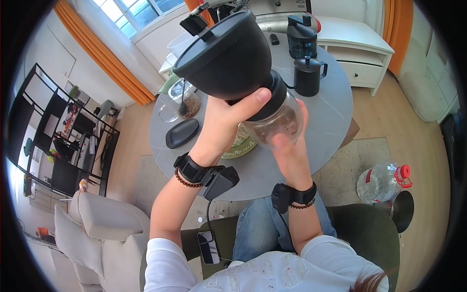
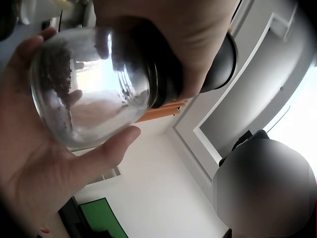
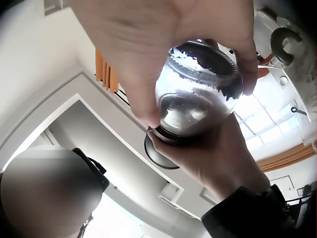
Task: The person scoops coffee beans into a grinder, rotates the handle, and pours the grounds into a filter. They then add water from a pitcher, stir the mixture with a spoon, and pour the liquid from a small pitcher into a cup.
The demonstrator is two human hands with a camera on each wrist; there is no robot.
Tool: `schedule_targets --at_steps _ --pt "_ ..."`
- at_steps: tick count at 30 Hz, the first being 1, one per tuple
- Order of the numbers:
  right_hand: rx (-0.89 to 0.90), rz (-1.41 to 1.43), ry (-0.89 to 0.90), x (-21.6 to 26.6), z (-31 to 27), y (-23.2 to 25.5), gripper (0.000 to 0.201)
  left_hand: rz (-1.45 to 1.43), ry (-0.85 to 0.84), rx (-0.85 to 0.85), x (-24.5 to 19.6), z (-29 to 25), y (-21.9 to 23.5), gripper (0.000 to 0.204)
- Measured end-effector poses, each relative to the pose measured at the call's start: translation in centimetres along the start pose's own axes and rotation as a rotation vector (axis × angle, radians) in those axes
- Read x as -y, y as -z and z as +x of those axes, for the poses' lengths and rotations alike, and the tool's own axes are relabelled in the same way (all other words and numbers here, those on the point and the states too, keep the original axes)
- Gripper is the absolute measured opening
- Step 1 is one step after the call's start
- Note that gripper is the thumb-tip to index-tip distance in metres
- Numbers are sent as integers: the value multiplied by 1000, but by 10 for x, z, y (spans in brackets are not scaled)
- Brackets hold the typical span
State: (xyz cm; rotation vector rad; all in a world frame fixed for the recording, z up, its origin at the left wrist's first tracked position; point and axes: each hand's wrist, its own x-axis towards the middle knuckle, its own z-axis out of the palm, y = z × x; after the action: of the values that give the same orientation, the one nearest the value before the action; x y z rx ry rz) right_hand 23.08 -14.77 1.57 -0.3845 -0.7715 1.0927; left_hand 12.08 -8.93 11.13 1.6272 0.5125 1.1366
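A black manual coffee grinder is held tilted over the table, its broad hopper to the upper left. My left hand grips the dark collar between hopper and glass jar. That clear jar, the grinder's lower part, has brown coffee grounds inside. Around its base my right hand curls, thumb and fingers on opposite sides. In the right wrist view the grounds cling near the jar's bottom, and the right hand's thumb lies along the glass. The left wrist view shows both hands on the grinder.
On the round grey table stand a glass jug with brown contents, a black oval dish, a green-rimmed container and a black kettle. A water bottle is on the floor to the right.
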Motion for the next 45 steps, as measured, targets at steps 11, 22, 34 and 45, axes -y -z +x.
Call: schedule_targets --at_steps 11,22,34,45 --pt "26 -669 407 0 4 2 114 109 -138 -163 -37 -12 -9 40" --pt "-139 -8 178 2 1 15 114 127 -201 -365 -21 -19 61 46" --pt "-38 -249 59 -4 2 6 118 -109 18 -531 69 -11 142 47" --pt "-247 -364 13 -2 7 -7 110 -162 -43 -331 79 -29 148 53"
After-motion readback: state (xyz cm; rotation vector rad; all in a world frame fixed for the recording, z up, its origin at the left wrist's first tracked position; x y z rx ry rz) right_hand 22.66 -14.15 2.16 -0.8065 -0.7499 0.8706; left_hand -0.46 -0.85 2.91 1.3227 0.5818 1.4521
